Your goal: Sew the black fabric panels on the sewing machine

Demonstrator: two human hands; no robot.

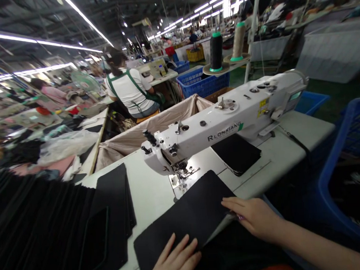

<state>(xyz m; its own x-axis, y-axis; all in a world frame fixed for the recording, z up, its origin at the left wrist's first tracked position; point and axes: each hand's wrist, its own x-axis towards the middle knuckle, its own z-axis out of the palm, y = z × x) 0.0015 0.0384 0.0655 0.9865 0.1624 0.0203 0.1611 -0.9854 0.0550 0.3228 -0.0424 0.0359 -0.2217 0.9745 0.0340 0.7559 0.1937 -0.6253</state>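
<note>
A flat black fabric panel (188, 212) with rounded corners lies on the sewing table in front of the machine's needle area. My left hand (175, 261) rests on its near left part, fingers spread and flat. At the panel's right edge, my right hand (253, 218) has its fingers on top and grips the edge; the thumb is partly hidden. The white sewing machine (198, 129) stands just beyond, its presser foot (181, 182) close to the panel's far edge. Under the machine's arm sits a stack of smaller black pieces (238, 153).
On the left are a tall pile of black pieces (29, 232), more black panels (113, 197) and a phone (94, 241). Thread cones (216, 52) stand behind the machine. A blue basket (331, 182) is at right. A co-worker (130, 87) sits ahead, beyond a cloth-lined bin (145, 131).
</note>
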